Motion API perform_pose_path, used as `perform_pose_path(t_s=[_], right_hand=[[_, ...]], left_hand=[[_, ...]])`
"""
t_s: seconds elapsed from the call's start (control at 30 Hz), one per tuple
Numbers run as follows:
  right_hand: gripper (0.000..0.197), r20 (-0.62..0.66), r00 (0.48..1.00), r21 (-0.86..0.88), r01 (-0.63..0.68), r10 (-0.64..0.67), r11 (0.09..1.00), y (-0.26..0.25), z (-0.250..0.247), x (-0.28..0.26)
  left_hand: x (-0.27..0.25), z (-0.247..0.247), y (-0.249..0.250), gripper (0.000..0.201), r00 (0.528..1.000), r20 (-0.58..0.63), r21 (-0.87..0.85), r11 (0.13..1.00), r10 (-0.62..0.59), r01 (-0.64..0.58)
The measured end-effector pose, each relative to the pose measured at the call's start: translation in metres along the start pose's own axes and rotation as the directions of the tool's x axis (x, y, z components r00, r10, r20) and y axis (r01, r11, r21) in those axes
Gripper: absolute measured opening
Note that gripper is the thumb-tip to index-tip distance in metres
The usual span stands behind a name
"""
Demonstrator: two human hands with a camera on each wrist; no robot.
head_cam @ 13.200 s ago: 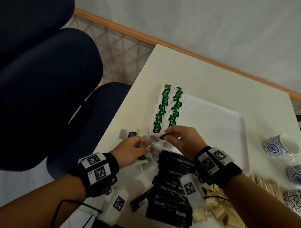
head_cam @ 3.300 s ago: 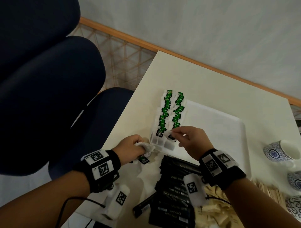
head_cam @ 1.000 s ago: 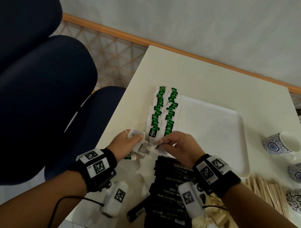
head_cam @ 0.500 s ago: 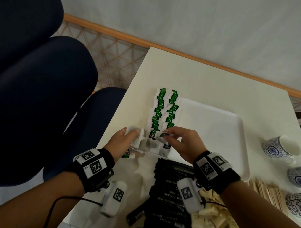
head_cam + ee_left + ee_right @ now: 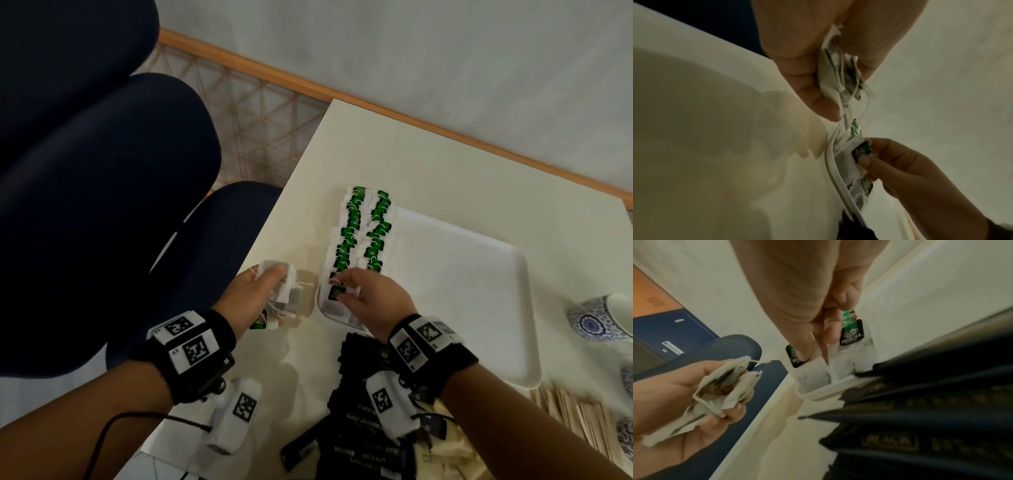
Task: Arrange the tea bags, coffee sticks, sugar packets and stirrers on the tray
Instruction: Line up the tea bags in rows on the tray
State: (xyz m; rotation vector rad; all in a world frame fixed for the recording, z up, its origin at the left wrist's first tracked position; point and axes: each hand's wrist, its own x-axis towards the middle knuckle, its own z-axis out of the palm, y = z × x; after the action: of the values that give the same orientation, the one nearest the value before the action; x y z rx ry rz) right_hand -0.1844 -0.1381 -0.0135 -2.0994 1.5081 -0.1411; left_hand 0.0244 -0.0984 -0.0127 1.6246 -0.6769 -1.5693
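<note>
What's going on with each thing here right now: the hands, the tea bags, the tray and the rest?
Left hand: holds a bunch of tea bags above the table.
Right hand: pinches a green tag at the tray's near corner.
Tea bag rows: two rows laid along the tray's left edge.
Tray: mostly bare.
Coffee sticks: piled off the tray.
Stirrers: heaped off the tray.
Cup: upright.

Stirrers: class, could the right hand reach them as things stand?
Probably not at once: the right hand pinches a tea bag tag at the tray; the stirrers lie unobstructed beside that forearm.
</note>
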Motion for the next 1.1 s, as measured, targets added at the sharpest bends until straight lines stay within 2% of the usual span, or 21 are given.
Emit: perform_pose_path(t_s=[0.1, 0.17, 0.2, 0.27, 0.33, 0.4, 0.53, 0.73, 0.9, 1.1], right_hand=[[0.021, -0.150, 0.987, 0.096, 0.080, -0.065, 0.992, 0.000, -0.005, -0.005], [0.015, -0.201, 0.975, 0.118, 0.122, -0.097, 0.986, 0.000, -0.010, -0.011], [0.013, -0.166, 0.980, 0.105, 0.128, -0.110, 0.986, 0.001, -0.012, -0.015], [0.015, 0.025, 0.991, 0.016, 0.133, -0.133, 0.991, 0.003, -0.012, -0.024], [0.018, 0.154, 0.970, -0.030, 0.193, -0.186, 0.981, 0.010, -0.006, -0.032], [0.020, 0.139, 0.965, 0.027, 0.221, -0.222, 0.975, 0.019, 0.001, -0.038], [0.024, 0.031, 0.976, 0.078, 0.212, -0.215, 0.974, 0.024, 0.012, -0.036], [0.025, -0.045, 0.977, 0.086, 0.211, -0.208, 0.974, 0.021, 0.013, -0.032], [0.026, 0.102, 0.975, 0.100, 0.186, -0.196, 0.977, 0.012, 0.014, -0.036], [0.027, 0.148, 0.963, 0.101, 0.210, -0.224, 0.972, 0.002, 0.018, -0.030]], left_hand=[[0.001, -0.001, -0.002, 0.026, 1.000, -0.003, 0.017, 1.000, -0.003, 0.003], [0.001, 0.000, -0.003, 0.025, 1.000, -0.001, 0.012, 1.000, -0.002, 0.002], [0.001, 0.000, -0.003, 0.024, 1.000, 0.003, 0.011, 1.000, -0.002, 0.002], [0.002, 0.001, -0.004, 0.023, 1.000, 0.018, 0.009, 1.000, -0.004, 0.004], [0.000, 0.003, -0.003, 0.022, 0.999, 0.037, -0.014, 1.000, -0.006, 0.006], [0.000, 0.005, -0.003, 0.022, 0.999, 0.050, -0.023, 1.000, -0.009, 0.010], [-0.001, 0.007, -0.005, 0.021, 0.998, 0.063, -0.016, 1.000, -0.003, 0.004], [-0.001, 0.010, -0.003, 0.023, 0.995, 0.096, 0.019, 1.000, -0.008, 0.006], [-0.001, 0.011, -0.006, 0.022, 0.996, 0.087, 0.038, 0.999, -0.001, -0.003], [0.000, 0.010, -0.010, 0.024, 0.993, 0.112, 0.098, 0.995, 0.021, -0.032]])
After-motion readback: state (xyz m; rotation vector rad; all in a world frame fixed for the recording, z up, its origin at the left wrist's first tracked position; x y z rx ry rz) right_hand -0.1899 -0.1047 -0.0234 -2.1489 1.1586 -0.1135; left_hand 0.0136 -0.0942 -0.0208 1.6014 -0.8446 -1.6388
